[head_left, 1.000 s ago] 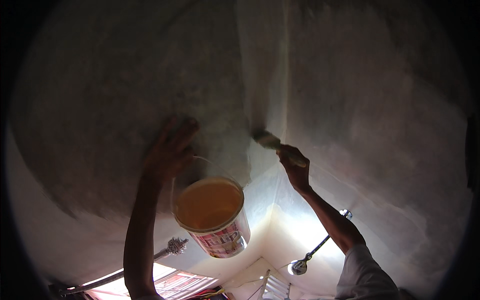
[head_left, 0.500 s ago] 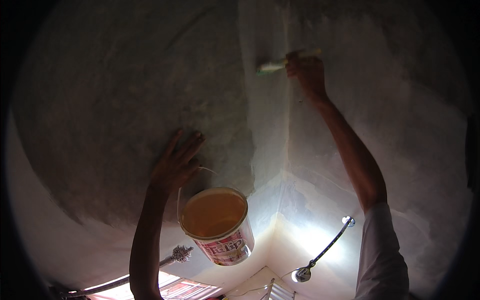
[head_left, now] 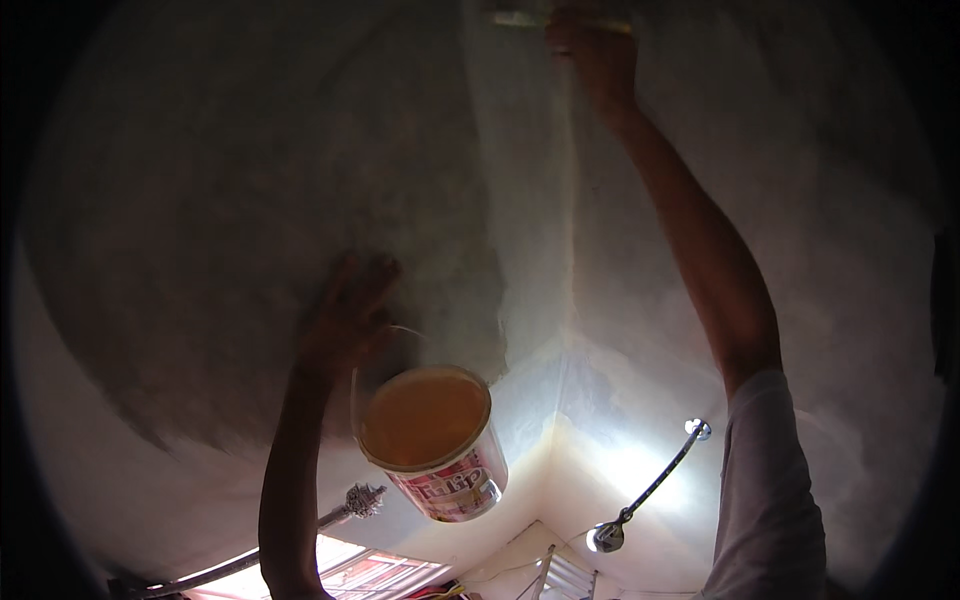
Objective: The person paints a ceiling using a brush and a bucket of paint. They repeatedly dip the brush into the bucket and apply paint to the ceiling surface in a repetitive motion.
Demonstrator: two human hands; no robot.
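Observation:
At the top of the view, my right hand point(head_left: 592, 62) is closed round the handle of a paintbrush point(head_left: 518, 19). Its bristle end points left onto the pale strip beside the wall corner point(head_left: 570, 210); motion blurs the brush. My left hand point(head_left: 348, 318) is raised near the dark grey wall point(head_left: 200, 220), its fingers extended and blurred. From this hand a bucket point(head_left: 450, 488) hangs by its thin wire handle point(head_left: 354, 400). The bucket is white with a red printed side, tilted toward me, with an orange-brown inside. How the fingers hook the wire is partly hidden.
Below the corner, a bulb in a holder point(head_left: 607, 537) hangs on a dark cable point(head_left: 662, 480) from a round fitting point(head_left: 698, 430). A rod with a frayed, fuzzy end point(head_left: 364, 500) lies left of the bucket. A bright window point(head_left: 370, 575) and a ladder point(head_left: 570, 575) show at the bottom.
My right hand has moved the paintbrush upward along the corner, to the top edge of the view. The left hand and bucket have barely shifted.

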